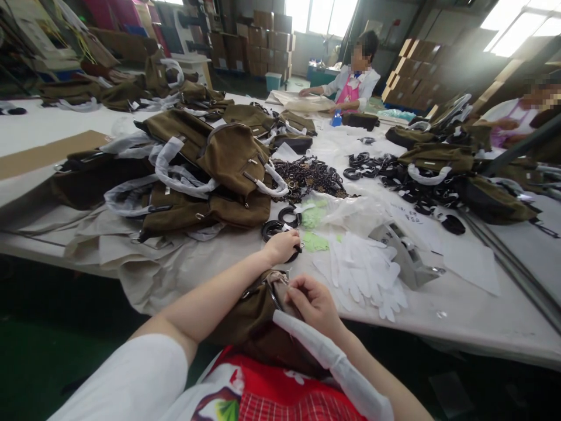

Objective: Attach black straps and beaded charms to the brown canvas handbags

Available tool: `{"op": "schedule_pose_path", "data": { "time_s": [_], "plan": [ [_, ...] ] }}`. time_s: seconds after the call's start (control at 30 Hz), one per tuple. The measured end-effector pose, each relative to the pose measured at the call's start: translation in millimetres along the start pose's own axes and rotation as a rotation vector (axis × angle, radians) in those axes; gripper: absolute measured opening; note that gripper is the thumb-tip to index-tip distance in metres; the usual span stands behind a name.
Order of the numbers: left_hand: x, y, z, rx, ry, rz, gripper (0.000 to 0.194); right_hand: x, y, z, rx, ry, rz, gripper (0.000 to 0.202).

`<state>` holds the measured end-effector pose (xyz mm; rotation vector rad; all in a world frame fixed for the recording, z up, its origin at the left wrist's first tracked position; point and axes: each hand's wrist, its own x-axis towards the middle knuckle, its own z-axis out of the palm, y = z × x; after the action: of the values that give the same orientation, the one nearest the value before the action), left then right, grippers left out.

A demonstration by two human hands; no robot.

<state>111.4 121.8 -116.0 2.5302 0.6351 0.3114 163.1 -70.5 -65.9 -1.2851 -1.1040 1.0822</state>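
Observation:
A brown handbag [252, 316] lies in my lap against the table edge, its zipped top facing up. One handle [318, 345] of it, wrapped in white, runs down towards my right forearm. My right hand [313, 301] is closed in a pinch at the bag's opening, near a small metal fitting. Beyond the bag, my left hand [283, 248] curls its fingers round a coiled black strap [297, 252] on the table. Another black strap coil [289, 217] lies just past that hand. The left fingertips are partly hidden.
Brown bags [205, 169] are heaped at left, beside a pile of dark chains [313, 178]. White gloves [363, 272], green gloves [314, 225] and a grey tape dispenser [407, 254] lie at right. A co-worker [350, 88] stands across the table; another person [512, 120] is at far right.

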Motion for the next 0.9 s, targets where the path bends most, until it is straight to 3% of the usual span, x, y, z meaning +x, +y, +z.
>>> {"op": "schedule_pose_path", "data": {
  "time_s": [0.23, 0.4, 0.53, 0.67, 0.77, 0.9],
  "plan": [
    [-34.9, 9.0, -31.1, -0.223, 0.166, -0.037, 0.007, 4.8, -4.2, -2.7, 0.259, 0.106, 0.136, 0.025],
    [-60.8, 17.1, -50.2, -1.075, 0.321, -0.259, 0.026, 8.8, -7.2, -2.1, 0.276, 0.132, 0.166, 0.030],
    [-69.0, 18.0, -63.5, -1.448, 0.443, -0.355, 0.026, 8.3, -13.5, 1.8, 0.272, 0.127, 0.164, 0.032],
    [-72.4, 14.9, -74.5, -1.628, 0.529, -0.479, 0.015, 5.6, -16.2, 4.1, 0.256, 0.123, 0.138, 0.031],
    [-74.5, 11.8, -78.8, -1.705, 0.520, -0.594, 0.013, 4.8, -15.1, 4.6, 0.242, 0.131, 0.148, 0.031],
    [-76.2, 7.8, -79.1, -1.717, 0.492, -0.623, 0.013, 5.9, -13.7, 5.4, 0.235, 0.143, 0.161, 0.033]
  ]
}}
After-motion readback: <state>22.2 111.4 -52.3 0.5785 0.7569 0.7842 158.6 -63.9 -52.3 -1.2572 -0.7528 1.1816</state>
